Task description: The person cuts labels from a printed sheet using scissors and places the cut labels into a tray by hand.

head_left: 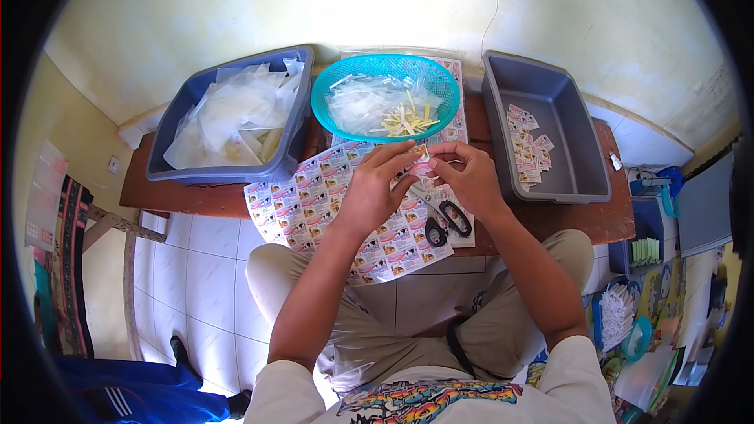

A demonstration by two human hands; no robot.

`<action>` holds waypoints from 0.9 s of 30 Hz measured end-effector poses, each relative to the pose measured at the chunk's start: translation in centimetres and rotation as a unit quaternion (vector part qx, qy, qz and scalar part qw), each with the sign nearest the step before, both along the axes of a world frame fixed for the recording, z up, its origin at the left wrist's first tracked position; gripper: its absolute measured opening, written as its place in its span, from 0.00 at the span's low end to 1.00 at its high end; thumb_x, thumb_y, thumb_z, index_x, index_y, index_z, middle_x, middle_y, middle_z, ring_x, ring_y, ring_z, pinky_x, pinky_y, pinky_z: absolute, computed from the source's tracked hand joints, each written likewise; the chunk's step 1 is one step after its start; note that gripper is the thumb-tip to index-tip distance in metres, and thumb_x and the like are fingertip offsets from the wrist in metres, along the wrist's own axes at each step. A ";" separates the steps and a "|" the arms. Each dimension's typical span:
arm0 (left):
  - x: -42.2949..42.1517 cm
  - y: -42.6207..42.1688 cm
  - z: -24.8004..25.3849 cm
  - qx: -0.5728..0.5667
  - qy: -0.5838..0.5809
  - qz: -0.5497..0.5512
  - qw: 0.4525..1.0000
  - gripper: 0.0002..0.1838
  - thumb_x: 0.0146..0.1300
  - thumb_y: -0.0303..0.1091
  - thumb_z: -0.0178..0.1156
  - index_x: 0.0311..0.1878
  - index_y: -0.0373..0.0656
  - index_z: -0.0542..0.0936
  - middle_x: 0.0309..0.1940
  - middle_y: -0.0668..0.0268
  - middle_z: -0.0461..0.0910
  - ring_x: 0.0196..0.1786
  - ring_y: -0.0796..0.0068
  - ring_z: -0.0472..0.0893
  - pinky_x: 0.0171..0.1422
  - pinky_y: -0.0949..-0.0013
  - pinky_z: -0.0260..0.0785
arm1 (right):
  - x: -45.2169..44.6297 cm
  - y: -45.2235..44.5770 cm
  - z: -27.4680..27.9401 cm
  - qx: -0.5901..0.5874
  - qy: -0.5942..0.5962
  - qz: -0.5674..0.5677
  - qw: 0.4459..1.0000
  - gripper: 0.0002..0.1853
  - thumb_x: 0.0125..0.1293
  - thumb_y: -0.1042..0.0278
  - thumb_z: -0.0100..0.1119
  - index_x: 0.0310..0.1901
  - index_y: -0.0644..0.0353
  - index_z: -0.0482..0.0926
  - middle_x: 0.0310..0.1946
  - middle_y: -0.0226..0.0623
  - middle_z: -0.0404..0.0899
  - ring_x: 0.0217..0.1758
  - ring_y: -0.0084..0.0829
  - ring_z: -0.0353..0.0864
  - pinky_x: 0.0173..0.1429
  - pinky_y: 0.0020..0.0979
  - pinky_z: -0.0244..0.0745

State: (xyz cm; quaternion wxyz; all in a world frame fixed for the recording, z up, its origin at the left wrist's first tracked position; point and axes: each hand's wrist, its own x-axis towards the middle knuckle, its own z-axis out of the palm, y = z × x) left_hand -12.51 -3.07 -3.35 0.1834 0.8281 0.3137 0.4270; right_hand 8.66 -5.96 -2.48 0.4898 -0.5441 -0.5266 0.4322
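- Left hand (375, 180) and right hand (471, 174), as I watch from afar, are both grasping, with closed fingertips, one small printed piece (424, 160); it is held just in front of the turquoise basket (320, 106).
- Directly before the basket, under the hands, lies a printed sheet (314, 204) with many pictures not separated, and on it I see scissors (442, 218), which neither hand touches.
- Right of the basket stands a grey tray (569, 141) with a loose group of small printed pieces (528, 145); these I judge to be the finished part of the cutting.
- Because so many pictures remain joined on the sheet, I would say the larger part of the work is left.
- Left of the basket, a second tray (287, 149) carries a heap of translucent bags (243, 106); all this rests on the brown worktop (192, 198).
- Inside the basket I notice clear plastic (357, 102) and yellow strips (412, 119), but their exact kind I cannot make out.
- Fingers cover most of the held piece, so I cannot tell if it is folded; its print is too small for reading.
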 end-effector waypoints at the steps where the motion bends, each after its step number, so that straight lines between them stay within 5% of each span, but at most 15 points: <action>1: 0.0 0.0 0.0 0.000 0.000 0.000 1.000 0.24 0.63 0.25 0.78 0.63 0.43 0.88 0.66 0.56 0.86 0.66 0.50 0.86 0.70 0.53 0.81 | 0.0 0.0 -0.1 -0.002 0.002 0.000 1.000 0.12 0.75 0.74 0.71 0.55 0.68 0.89 0.43 0.40 0.93 0.42 0.24 0.94 0.43 0.26 0.91; 15: -1.2 -1.5 -3.7 -0.048 0.026 0.059 0.997 0.22 0.63 0.27 0.77 0.62 0.40 0.88 0.66 0.54 0.86 0.65 0.48 0.86 0.70 0.51 0.80 | 0.7 -2.3 -2.2 -0.062 -0.110 0.051 0.991 0.19 0.73 0.70 0.74 0.62 0.64 0.87 0.46 0.42 0.93 0.43 0.28 0.95 0.45 0.29 0.89; 20: -1.7 -2.0 -4.5 -0.070 0.033 0.067 0.995 0.22 0.64 0.28 0.77 0.62 0.40 0.88 0.66 0.54 0.87 0.66 0.49 0.86 0.71 0.52 0.80 | 1.0 -4.3 -2.5 -0.059 -0.236 0.084 0.966 0.27 0.66 0.67 0.79 0.65 0.62 0.85 0.53 0.50 0.90 0.51 0.43 0.94 0.55 0.40 0.89; 24: -2.0 -2.2 -4.7 -0.092 0.037 0.071 0.993 0.22 0.64 0.29 0.78 0.62 0.40 0.88 0.66 0.54 0.87 0.66 0.50 0.86 0.71 0.53 0.80 | 1.3 -5.4 -4.4 0.008 -0.365 0.108 0.925 0.30 0.63 0.70 0.80 0.68 0.59 0.84 0.57 0.49 0.86 0.51 0.45 0.93 0.55 0.42 0.89; 27: -2.0 -2.2 -5.0 -0.077 0.050 0.075 0.993 0.22 0.62 0.28 0.79 0.60 0.41 0.89 0.65 0.55 0.87 0.65 0.51 0.88 0.69 0.54 0.82 | 0.6 -6.1 -4.3 -0.016 -0.413 0.118 0.903 0.33 0.64 0.68 0.75 0.72 0.59 0.78 0.63 0.51 0.81 0.63 0.56 0.85 0.68 0.51 0.82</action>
